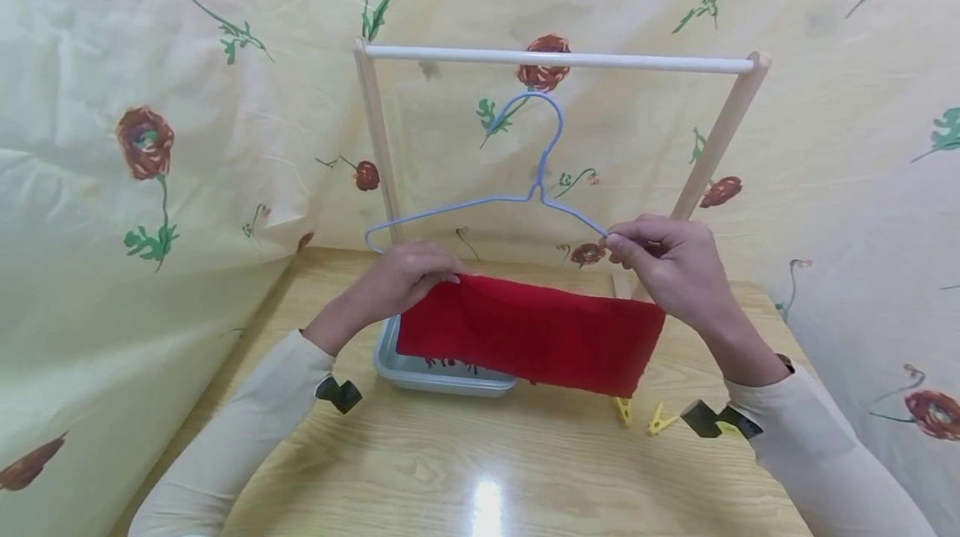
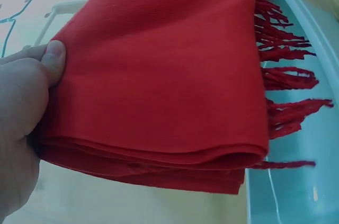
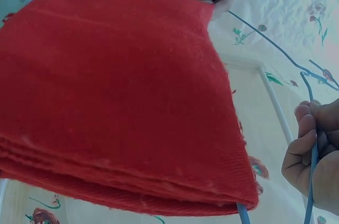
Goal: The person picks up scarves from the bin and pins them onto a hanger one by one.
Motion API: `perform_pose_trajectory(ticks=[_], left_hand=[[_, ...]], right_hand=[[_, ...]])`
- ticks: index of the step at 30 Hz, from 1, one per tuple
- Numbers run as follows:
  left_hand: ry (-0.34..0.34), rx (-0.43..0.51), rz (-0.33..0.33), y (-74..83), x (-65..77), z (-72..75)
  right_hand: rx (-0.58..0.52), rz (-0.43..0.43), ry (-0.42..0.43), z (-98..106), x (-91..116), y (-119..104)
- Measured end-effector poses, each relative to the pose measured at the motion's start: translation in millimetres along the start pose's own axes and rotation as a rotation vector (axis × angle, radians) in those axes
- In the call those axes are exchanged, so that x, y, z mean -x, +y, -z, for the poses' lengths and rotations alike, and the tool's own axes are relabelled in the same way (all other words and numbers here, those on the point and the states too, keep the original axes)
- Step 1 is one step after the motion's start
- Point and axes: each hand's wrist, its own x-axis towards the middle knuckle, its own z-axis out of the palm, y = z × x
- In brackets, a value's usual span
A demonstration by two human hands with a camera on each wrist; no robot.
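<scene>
A red scarf (image 1: 532, 333), folded in layers, hangs below the blue wire hanger (image 1: 541, 193). My left hand (image 1: 408, 274) pinches the scarf's upper left edge, thumb on the near face in the left wrist view. With curled fingers my right hand (image 1: 671, 266) grips the hanger's right arm, beside the scarf's upper right corner. In the right wrist view a bit of blue wire (image 3: 242, 214) comes out from under the scarf at its right end; the rest of the lower bar is hidden. Red fringe (image 2: 291, 78) shows along one scarf edge, over a light blue basin (image 1: 450, 384).
Behind the hands stands a rack with wooden posts and a white rail (image 1: 562, 58). Yellow clothespins (image 1: 660, 420) lie on the wooden table (image 1: 420, 470), near my right wrist. Flower-printed cloth (image 1: 225, 87) encloses the back and sides.
</scene>
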Motion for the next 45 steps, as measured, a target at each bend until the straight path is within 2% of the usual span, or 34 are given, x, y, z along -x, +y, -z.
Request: perform_pose_trajectory(ticks=[5, 9, 12, 20, 30, 33, 39, 45], left_hand=[[0.060, 0.001, -0.024, -0.6, 0.5, 2.0], [0.057, -0.055, -0.041, -0.5, 0.9, 1.8], [0.036, -0.087, -0.032, -0.3, 1.7, 1.1], [-0.047, -0.095, 0.062, -1.0, 8.8, 1.6], [-0.157, -0.153, 0.065, 0.0, 7.0, 7.7], [-0.146, -0.183, 0.038, -2.1, 5.0, 8.1], [-0.072, -0.195, -0.001, -6.0, 5.5, 6.6], [-0.033, -0.205, 0.029, -5.5, 9.4, 7.4]], right_hand=[[0.002, -0.011, 0.000, -0.3, 1.5, -0.2], [0.004, -0.013, 0.014, 1.3, 1.2, -1.8], [0.006, -0.009, 0.013, 2.5, 0.8, -3.3], [0.027, -0.007, 0.016, 4.6, 2.2, -3.2], [0.010, -0.011, 0.014, 7.5, 4.6, 1.1], [0.004, -0.025, 0.017, 8.1, 4.7, 1.7], [0.004, -0.041, 0.023, 8.3, 4.2, 1.7], [0.008, -0.046, 0.038, 8.5, 3.2, 3.6]])
